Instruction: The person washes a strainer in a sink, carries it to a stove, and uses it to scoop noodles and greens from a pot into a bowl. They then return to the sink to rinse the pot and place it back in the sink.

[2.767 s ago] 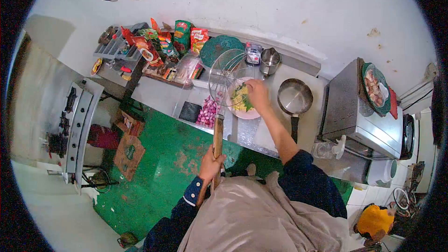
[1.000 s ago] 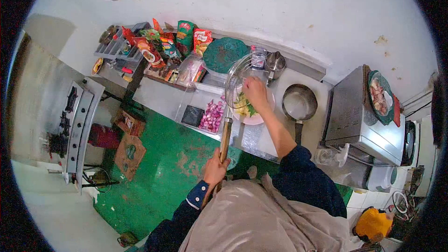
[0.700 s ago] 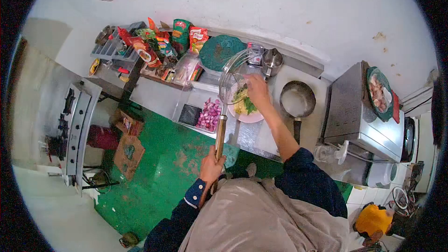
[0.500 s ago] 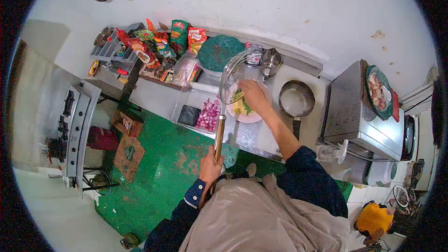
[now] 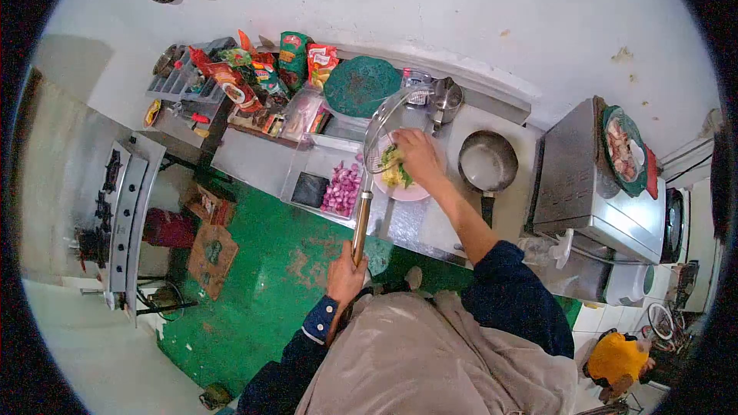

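My left hand (image 5: 346, 275) is wrapped round the long handle of a wire skimmer (image 5: 362, 219), whose round mesh head tilts over the left side of a pink plate (image 5: 419, 193). On the plate lies chopped food (image 5: 394, 174), pale yellow with green leafy bits. My right hand (image 5: 419, 157) reaches in beside the skimmer's mesh, fingers bent down at the green bits. What those fingers pinch is hidden under the hand. Left of the plate, a clear tray holds peeled shallots (image 5: 341, 190) and a black block-like item (image 5: 310, 189).
A frying pan (image 5: 488, 163) lies right of the plate, with a small steel pot (image 5: 446, 98) behind. A green lid-like disc (image 5: 363, 86) and food packets (image 5: 294, 60) line the back. At right stands a metal oven (image 5: 573, 177) topped by a plate of meat; a stove (image 5: 127, 223) is far left.
The skimmer's head has turned slightly over the plate. My right hand has shifted a little at the food, and more of the green bits show beside its fingers.
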A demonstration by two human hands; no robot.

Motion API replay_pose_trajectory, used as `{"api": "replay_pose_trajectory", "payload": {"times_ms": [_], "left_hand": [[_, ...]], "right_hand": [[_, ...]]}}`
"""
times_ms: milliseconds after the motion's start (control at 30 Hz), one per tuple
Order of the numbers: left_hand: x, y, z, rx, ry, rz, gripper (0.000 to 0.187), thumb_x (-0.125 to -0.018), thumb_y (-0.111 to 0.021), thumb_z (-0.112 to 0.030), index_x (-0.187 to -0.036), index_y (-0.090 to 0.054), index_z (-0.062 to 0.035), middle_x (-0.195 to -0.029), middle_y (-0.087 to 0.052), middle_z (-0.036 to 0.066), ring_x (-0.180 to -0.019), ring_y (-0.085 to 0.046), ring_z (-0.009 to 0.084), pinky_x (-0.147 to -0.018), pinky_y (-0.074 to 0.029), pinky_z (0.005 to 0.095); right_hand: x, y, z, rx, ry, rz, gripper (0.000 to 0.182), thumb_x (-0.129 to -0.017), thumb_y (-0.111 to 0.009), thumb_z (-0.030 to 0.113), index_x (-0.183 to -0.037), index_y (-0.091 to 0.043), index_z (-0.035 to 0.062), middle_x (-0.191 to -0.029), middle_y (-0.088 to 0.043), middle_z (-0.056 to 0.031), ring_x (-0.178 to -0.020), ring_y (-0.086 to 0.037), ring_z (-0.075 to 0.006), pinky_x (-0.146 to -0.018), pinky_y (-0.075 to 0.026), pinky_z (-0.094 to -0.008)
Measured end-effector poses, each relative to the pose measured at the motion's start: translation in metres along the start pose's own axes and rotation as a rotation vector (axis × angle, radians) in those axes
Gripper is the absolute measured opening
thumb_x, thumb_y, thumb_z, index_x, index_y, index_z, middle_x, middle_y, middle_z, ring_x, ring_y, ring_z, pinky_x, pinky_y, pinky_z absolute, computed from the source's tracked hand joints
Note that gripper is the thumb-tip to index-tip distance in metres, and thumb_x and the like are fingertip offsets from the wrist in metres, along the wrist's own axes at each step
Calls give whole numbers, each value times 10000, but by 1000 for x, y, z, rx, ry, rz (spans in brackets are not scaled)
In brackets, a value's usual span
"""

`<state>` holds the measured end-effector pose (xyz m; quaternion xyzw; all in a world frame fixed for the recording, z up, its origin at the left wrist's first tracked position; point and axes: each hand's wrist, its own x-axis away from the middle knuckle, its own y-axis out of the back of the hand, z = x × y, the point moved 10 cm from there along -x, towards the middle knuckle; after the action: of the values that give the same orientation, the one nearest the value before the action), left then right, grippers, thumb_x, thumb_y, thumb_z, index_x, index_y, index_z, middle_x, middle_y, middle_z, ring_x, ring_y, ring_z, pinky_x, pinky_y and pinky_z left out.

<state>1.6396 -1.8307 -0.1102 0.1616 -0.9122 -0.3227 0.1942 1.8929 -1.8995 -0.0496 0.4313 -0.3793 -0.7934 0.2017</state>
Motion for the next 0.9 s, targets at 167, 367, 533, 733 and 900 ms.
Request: {"api": "replay_pose_trajectory", "payload": {"times_ms": [167,367,533,733,900], "left_hand": [[12,1,-3,4,1,-25,341,-799,-596,-195,-1018,-397,-26,-761,-585,266,-720,-568,450,-617,-436,505],[19,-6,5,76,17,43,382,-781,-624,-216,-1035,-441,2,-750,-599,220,-696,-600,378,-638,-462,429],[18,-19,23,285,59,72,399,-779,-627,-214,-1057,-460,18,-715,-598,176,-610,-603,288,-578,-464,375],[16,-12,7,217,79,113,373,-785,-620,-189,-1058,-455,5,-674,-593,146,-533,-585,218,-503,-456,351],[21,-8,-4,223,76,130,391,-786,-621,-149,-1100,-439,-2,-646,-577,119,-510,-574,181,-473,-452,321]], "right_hand": [[12,13,3,-41,-34,-88,367,-670,-475,-78,-1008,-582,18,-1052,-571,-105,-1008,-511,-296,-893,-391,-379],[29,5,2,-92,-59,-35,346,-677,-482,-61,-983,-616,30,-1029,-601,-120,-1003,-527,-296,-885,-405,-387],[34,3,-10,-136,-89,-23,274,-691,-505,-2,-949,-594,12,-1028,-586,-155,-1012,-527,-319,-905,-395,-398],[42,-13,-6,-76,-42,121,260,-691,-498,2,-932,-595,20,-1041,-585,-157,-1016,-528,-317,-901,-392,-414],[49,-19,-5,1,-14,168,326,-682,-519,15,-995,-606,32,-1054,-590,-125,-1022,-528,-302,-902,-395,-408]]}}
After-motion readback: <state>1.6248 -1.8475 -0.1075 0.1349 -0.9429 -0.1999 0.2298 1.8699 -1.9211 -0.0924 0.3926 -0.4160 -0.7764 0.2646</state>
